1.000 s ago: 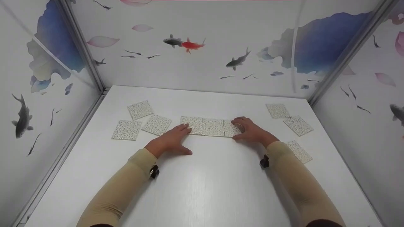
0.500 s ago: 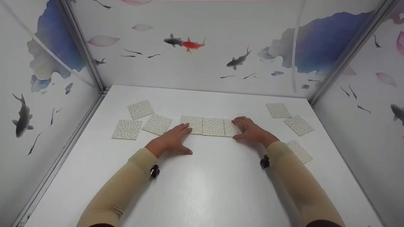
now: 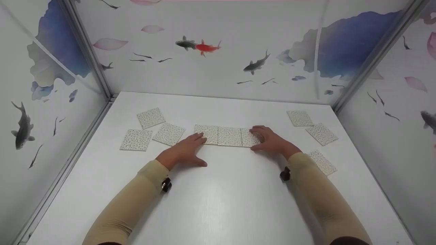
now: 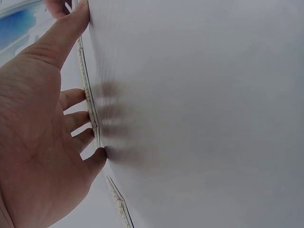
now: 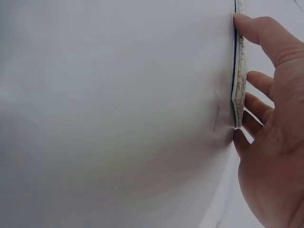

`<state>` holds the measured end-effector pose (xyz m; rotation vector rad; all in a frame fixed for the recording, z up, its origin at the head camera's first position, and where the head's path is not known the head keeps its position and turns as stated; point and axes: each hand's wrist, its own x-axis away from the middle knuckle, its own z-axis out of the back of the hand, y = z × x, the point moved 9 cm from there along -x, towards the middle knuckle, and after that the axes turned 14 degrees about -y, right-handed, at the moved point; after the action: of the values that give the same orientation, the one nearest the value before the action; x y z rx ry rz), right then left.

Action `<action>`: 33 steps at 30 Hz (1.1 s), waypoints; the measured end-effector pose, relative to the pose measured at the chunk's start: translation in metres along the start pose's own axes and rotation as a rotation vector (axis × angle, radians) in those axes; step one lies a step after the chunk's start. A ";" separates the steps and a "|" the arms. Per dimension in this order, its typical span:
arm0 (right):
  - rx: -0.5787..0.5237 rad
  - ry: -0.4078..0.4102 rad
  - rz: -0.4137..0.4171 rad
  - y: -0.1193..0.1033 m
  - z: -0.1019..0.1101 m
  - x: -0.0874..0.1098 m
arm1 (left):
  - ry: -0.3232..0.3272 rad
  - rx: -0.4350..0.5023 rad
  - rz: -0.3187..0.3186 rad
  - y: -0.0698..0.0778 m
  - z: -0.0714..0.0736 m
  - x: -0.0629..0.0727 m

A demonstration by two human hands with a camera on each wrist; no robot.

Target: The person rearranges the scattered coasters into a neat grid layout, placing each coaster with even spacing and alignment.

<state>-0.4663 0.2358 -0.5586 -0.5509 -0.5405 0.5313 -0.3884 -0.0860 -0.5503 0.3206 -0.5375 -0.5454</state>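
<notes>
Three square cream tiles with dark speckles lie edge to edge in a row on the white table: a left tile [image 3: 208, 132], a middle tile [image 3: 229, 136] and a right tile [image 3: 248, 137]. My left hand [image 3: 184, 149] rests its fingertips on the left tile, thumb stretched out toward me over the table. My right hand [image 3: 272, 140] curves over the right tile, index fingertip near its far edge and thumb at its near edge. In the right wrist view that thumb [image 5: 266, 35] touches the tile's edge. The palm side hides part of the right tile in the head view.
On the left lie three loose tiles, one [image 3: 136, 140] nearest the table's side edge. Three more sit on the right, with one tile [image 3: 323, 162] partly behind the right sleeve [image 3: 316, 183]. Printed panels [image 3: 218, 78] wall the white table [image 3: 218, 204] at back and sides.
</notes>
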 end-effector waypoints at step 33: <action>0.093 0.224 -0.240 0.059 0.042 0.166 | -0.003 0.027 0.004 0.001 0.001 0.001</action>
<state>-0.3889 0.3918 -0.5092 -0.4429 -0.3602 0.2605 -0.3878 -0.0864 -0.5487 0.3441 -0.5484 -0.5352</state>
